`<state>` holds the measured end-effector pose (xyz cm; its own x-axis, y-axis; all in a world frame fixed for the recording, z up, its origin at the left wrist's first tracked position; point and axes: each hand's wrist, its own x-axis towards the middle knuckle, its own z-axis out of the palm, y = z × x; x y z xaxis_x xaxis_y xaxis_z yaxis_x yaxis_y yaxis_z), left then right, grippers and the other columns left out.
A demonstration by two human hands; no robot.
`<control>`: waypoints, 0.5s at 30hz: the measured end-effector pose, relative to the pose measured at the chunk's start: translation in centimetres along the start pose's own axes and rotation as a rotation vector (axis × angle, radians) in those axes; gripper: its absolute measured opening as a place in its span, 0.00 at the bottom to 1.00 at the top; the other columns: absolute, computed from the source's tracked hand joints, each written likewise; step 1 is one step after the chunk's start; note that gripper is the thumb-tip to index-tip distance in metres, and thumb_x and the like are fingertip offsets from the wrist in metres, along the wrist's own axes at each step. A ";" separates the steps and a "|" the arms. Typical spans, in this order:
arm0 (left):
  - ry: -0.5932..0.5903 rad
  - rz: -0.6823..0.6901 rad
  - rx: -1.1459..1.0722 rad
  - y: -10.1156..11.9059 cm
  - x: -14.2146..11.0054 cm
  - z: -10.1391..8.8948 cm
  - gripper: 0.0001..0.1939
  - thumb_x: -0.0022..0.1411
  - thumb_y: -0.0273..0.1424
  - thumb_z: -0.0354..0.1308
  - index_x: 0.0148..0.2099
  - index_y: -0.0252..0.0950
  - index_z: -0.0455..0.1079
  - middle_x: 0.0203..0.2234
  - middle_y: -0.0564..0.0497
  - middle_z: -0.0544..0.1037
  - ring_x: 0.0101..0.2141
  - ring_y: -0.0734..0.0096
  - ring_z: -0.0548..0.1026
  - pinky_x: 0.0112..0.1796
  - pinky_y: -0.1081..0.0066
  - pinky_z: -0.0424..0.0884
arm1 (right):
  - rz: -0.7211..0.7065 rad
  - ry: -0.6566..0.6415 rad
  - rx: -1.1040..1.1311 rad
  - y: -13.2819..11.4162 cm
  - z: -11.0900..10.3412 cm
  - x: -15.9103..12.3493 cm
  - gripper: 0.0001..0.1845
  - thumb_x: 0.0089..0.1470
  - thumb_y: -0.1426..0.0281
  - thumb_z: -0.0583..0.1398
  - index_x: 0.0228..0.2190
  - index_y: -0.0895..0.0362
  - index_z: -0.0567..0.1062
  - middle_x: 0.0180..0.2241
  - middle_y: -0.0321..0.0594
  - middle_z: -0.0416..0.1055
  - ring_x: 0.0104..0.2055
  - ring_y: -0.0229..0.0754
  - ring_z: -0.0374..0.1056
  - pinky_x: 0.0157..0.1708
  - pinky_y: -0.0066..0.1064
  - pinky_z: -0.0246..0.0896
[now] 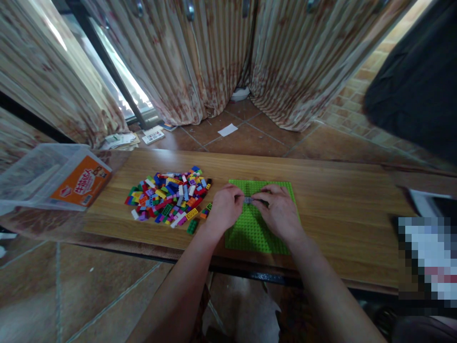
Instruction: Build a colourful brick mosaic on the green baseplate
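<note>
A small grey-blue toy brick (247, 200) is pinched between my two hands, over the upper part of a green studded baseplate (246, 233). My left hand (225, 206) grips its left side with thumb and fingers closed. On the other side, my right hand (280, 212) holds it between thumb and forefinger, the remaining fingers curled above the plate. Whether the brick touches the studs I cannot tell. Left of the plate lies a heap of mixed coloured bricks (167, 195), and a dark green brick (193, 226) sits at its near edge.
The plate and bricks rest on a long wooden tabletop (342, 209). A clear plastic box (43, 166) with an orange label stands at the left end. Papers (121, 140) lie on the floor beyond, before striped curtains (214, 57). Dark-edged items (435, 205) are at the right end.
</note>
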<state>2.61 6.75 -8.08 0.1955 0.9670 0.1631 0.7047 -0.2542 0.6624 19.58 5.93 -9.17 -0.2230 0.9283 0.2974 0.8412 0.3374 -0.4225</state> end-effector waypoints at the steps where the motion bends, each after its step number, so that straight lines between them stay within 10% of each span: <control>1: -0.002 0.003 -0.004 -0.1 0.0 0.0 0.09 0.59 0.19 0.56 0.31 0.34 0.74 0.29 0.50 0.76 0.34 0.69 0.74 0.39 0.70 0.70 | 0.000 -0.002 0.000 0.0 0.0 0.0 0.08 0.56 0.67 0.62 0.34 0.50 0.83 0.41 0.44 0.73 0.44 0.49 0.65 0.46 0.42 0.62; 15: 0.010 -0.028 0.000 0.3 0.0 0.1 0.07 0.59 0.20 0.58 0.31 0.33 0.75 0.30 0.49 0.76 0.34 0.68 0.74 0.40 0.69 0.70 | 0.032 -0.011 0.007 -0.2 -0.3 -0.1 0.08 0.56 0.68 0.62 0.33 0.50 0.83 0.40 0.44 0.72 0.45 0.48 0.64 0.46 0.41 0.62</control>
<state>2.88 6.67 -8.00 0.1687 0.9740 0.1514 0.7101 -0.2266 0.6666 19.53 5.72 -8.88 -0.2013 0.9404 0.2740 0.8445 0.3083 -0.4378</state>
